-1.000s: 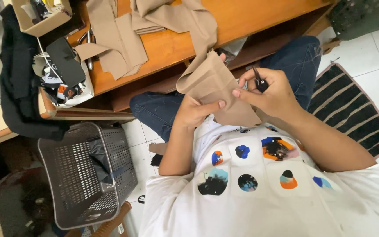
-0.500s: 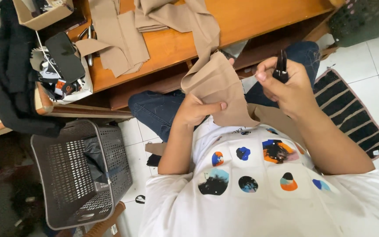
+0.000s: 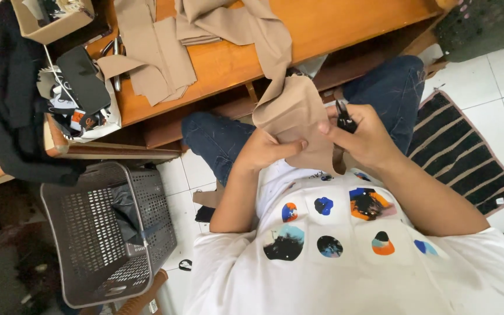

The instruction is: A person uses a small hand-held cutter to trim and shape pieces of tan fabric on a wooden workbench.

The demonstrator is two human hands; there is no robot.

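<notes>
A piece of tan fabric (image 3: 296,114) hangs over my lap, trailing down from the wooden table (image 3: 345,29). My left hand (image 3: 269,150) grips its lower left edge, thumb pressed on the cloth. From the other side, my right hand (image 3: 364,139) pinches the lower right edge of the same piece while holding a small black cutting tool (image 3: 343,116), its tip pointing up. The two hands are close together, just above my blue jeans (image 3: 392,87) and white printed shirt (image 3: 333,245).
More tan fabric pieces (image 3: 153,52) lie on the table, next to a black phone (image 3: 83,79) and a cardboard box (image 3: 51,20). A black cloth (image 3: 13,116) hangs at the left. A grey plastic basket (image 3: 103,233) stands on the tiled floor; a striped mat (image 3: 468,157) lies at the right.
My right hand, lifted away to the right with the black tool half a second ago, has come back down onto the fabric's edge. The left hand kept its grip.
</notes>
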